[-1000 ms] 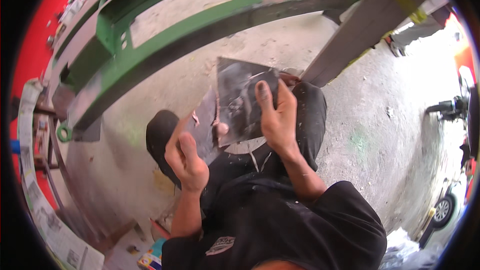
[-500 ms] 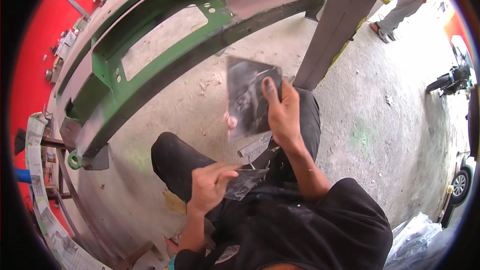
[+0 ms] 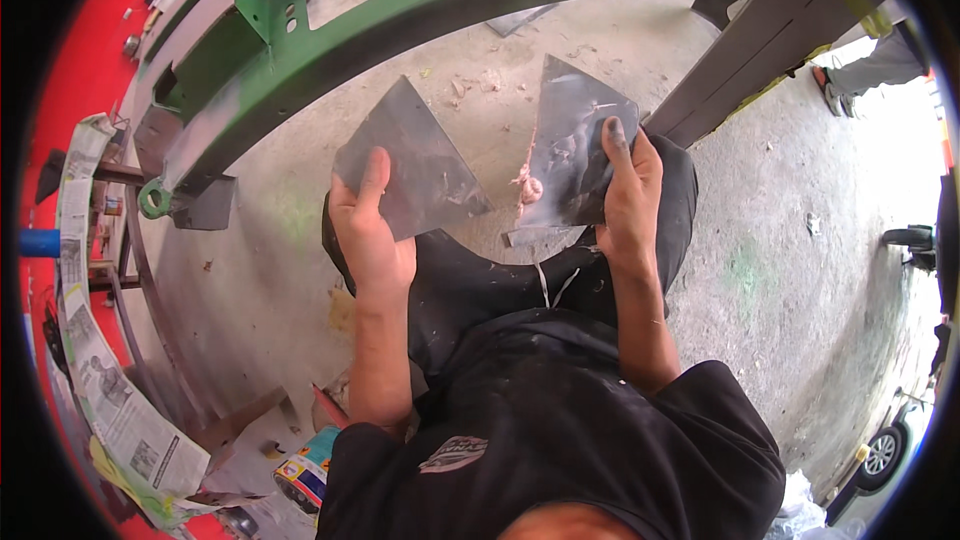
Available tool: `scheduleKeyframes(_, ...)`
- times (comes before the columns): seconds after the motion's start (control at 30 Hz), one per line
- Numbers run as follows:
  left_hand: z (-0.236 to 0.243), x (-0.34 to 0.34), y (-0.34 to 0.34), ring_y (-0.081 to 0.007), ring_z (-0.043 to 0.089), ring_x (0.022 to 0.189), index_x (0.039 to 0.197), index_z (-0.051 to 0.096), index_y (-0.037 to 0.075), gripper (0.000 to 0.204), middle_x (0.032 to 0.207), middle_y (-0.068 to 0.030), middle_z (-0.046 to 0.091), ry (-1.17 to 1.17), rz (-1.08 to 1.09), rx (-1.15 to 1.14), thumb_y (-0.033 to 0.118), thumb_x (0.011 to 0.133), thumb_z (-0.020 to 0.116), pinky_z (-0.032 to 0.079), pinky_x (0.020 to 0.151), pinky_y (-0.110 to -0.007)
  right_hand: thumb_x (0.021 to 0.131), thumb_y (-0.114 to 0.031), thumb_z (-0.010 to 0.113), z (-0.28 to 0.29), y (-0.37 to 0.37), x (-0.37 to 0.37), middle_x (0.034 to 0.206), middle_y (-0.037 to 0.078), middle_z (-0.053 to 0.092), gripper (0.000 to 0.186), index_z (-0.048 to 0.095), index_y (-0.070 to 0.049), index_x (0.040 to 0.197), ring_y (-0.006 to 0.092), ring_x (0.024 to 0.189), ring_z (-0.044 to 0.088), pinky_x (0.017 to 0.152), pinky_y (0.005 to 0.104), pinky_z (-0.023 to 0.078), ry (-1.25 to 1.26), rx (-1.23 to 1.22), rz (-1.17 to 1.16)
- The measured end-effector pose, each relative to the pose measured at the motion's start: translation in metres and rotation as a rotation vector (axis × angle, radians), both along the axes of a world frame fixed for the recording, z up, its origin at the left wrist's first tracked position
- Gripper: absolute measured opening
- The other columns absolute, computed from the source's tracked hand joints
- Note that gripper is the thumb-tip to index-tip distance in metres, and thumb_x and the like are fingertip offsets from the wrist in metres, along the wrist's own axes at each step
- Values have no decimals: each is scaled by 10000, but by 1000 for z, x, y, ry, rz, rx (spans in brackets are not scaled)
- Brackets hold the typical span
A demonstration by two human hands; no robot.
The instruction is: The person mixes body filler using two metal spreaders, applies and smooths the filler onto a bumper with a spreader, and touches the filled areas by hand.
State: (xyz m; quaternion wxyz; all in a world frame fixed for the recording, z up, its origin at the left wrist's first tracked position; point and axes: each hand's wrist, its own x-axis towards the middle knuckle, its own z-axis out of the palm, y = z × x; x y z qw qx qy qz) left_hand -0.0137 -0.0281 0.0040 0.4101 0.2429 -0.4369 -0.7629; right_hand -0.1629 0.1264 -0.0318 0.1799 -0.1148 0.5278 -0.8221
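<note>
In front of my lap, my left hand (image 3: pixel 368 225) grips a dark grey flat plate (image 3: pixel 415 145) with pointed corners, its thumb pressed on the upper face. Beside it, my right hand (image 3: pixel 632 200) has hold of a second dark, smeared flat plate (image 3: pixel 568 135), also thumb on top. Pinkish putty (image 3: pixel 530 188) clings in a lump and ragged strip along that plate's left edge. A narrow gap separates the two plates. Under both plates the fingers are largely hidden.
Ahead, a curved green and grey-pink frame (image 3: pixel 420 45) spans the view. A grey beam (image 3: pixel 755 55) slants at the upper right, near another person's leg (image 3: pixel 880 65). Newspaper-covered framework (image 3: pixel 140 430) and a can (image 3: pixel 305 470) lie left. A car wheel (image 3: pixel 882 452) shows at lower right.
My left hand has lifted its plate from the lap, forward and leftward, and turned its broad face into view. The right hand still holds the putty-edged plate. My view has shifted.
</note>
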Motion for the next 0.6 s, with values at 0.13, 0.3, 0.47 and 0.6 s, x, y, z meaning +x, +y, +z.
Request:
scheduleKeyframes(0.13, 7, -4, 13, -196, 576, 1110, 1237, 543, -46, 337, 1227, -119, 592, -7, 186, -170, 122, 949, 585, 453, 956, -326, 1008, -250, 537, 3, -2, 10, 948, 10, 625, 293, 595, 29, 1077, 63, 844, 540, 753, 227, 438, 91, 17, 14)
scheduleKeyframes(0.3, 13, -4, 20, -201, 575, 1119, 1248, 535, -70, 366, 1235, -133, 589, 18, 230, -281, 159, 964, 570, 454, 960, -333, 1015, -258, 527, -1, -5, 12, 934, 3, 606, 310, 594, 43, 1053, 67, 846, 496, 772, 231, 406, 199, 85, -5)
scheduleKeyframes(0.47, 12, -4, 23, -195, 585, 1092, 1227, 552, -90, 361, 1226, -143, 599, 49, 364, -218, 159, 966, 566, 470, 936, -324, 1018, -264, 524, 8, -10, 20, 926, -12, 595, 296, 596, 23, 1037, 60, 828, 480, 753, 224, 401, 21, -17, -13)
scheduleKeyframes(0.6, 0, -6, 33, -193, 613, 1017, 1152, 583, -119, 341, 1148, -152, 632, -40, 475, -201, 157, 952, 600, 495, 892, -309, 1010, -261, 530, -2, -19, 23, 977, -4, 619, 264, 597, -13, 1072, 63, 866, 550, 780, 240, 451, -54, -91, -32)
